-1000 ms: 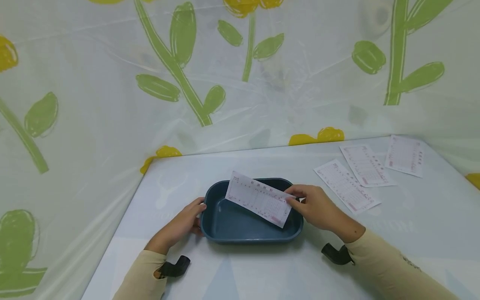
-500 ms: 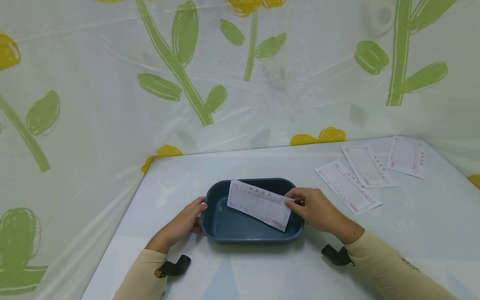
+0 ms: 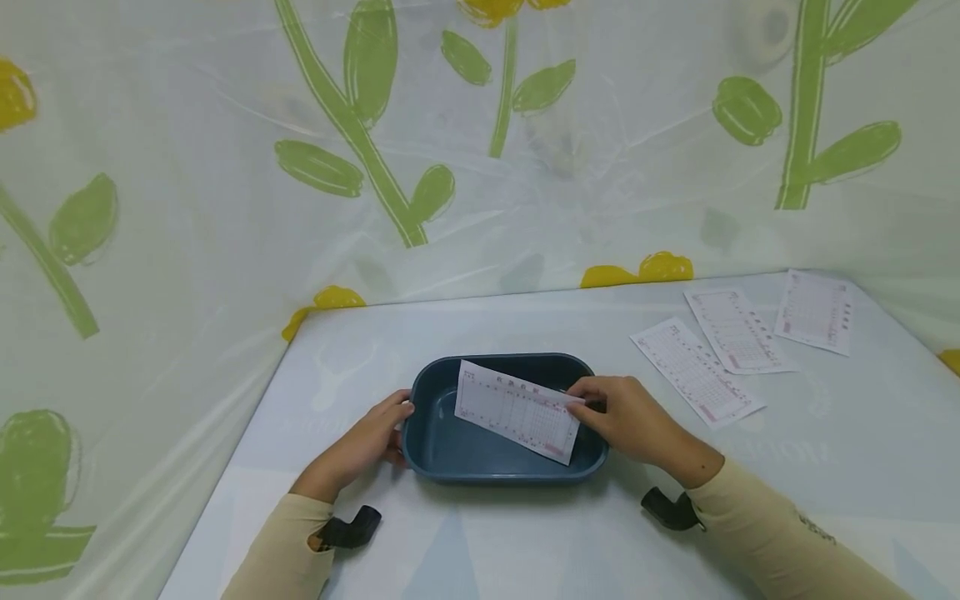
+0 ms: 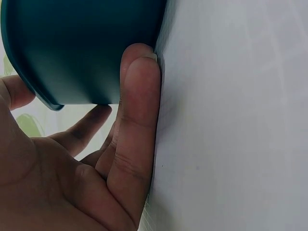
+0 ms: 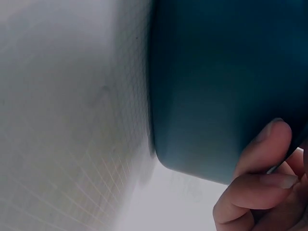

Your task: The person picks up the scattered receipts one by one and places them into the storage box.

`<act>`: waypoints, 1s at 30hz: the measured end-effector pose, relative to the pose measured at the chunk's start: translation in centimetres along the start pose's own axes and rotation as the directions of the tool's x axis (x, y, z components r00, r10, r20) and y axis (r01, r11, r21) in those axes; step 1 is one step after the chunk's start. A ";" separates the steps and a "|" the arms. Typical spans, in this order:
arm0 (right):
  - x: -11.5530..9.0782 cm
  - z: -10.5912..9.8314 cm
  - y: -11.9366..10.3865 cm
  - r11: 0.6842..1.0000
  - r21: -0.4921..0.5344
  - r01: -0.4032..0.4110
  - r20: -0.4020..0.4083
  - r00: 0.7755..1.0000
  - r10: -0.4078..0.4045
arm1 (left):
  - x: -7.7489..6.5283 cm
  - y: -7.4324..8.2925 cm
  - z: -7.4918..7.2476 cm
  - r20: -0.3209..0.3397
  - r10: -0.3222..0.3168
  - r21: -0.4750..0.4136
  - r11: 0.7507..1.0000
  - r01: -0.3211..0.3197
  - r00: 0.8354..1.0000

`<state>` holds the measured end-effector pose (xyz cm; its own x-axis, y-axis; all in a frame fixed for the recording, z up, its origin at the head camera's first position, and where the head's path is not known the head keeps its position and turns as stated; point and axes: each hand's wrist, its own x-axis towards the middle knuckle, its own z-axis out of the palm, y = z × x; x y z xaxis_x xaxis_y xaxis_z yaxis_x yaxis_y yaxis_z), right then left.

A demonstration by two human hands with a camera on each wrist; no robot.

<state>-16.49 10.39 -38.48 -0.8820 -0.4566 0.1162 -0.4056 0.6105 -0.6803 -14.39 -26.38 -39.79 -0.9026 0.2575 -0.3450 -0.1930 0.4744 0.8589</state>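
A dark teal rectangular tub (image 3: 480, 458) with rounded corners stands on the table. My left hand (image 3: 367, 437) grips its left end, thumb at the rim and fingers against the outer wall, as the left wrist view shows. My right hand (image 3: 626, 417), at the tub's right end, pinches the right end of a white receipt slip (image 3: 517, 408) printed in red. The slip slants over the tub's inside, its upper left corner near the far rim. In the right wrist view the fingers of the right hand (image 5: 269, 183) are at the tub's rim, and the slip is hidden.
Three similar slips lie at the right: one nearest the tub (image 3: 697, 372), a second slip (image 3: 738, 331) overlapping it, and a third slip (image 3: 813, 312) towards the far corner. A flower-printed curtain (image 3: 562, 167) hangs behind the white table (image 3: 525, 550).
The receipt slip has been lowered slightly into the tub, its far left corner dropping from above the far rim. The left hand keeps its hold on the tub.
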 end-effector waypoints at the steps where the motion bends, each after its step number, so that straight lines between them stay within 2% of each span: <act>1: 0.0 0.0 0.0 1.000 -0.002 0.002 -0.001 1.000 -0.002 | 0.0 0.0 0.0 0.001 0.003 0.001 1.000 -0.003 1.000; 14: 0.1 0.1 -0.4 1.000 -0.028 -0.010 0.022 1.000 0.011 | 0.0 -0.1 -0.1 -0.008 -0.004 -0.011 1.000 0.004 1.000; 23: 0.1 0.1 -0.7 0.998 -0.030 -0.055 0.074 0.996 0.057 | 0.1 -0.1 0.0 -0.013 -0.020 -0.012 1.000 0.020 1.000; 30: 0.2 0.2 -0.8 0.996 -0.065 -0.064 0.080 0.994 0.070 | 0.1 -0.2 0.0 0.002 -0.001 -0.010 1.000 0.001 1.000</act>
<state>-16.26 9.71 -38.07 -0.8862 -0.4631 0.0106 -0.3626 0.6793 -0.6380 -14.44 -26.47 -39.94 -0.9017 0.2588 -0.3462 -0.1975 0.4659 0.8625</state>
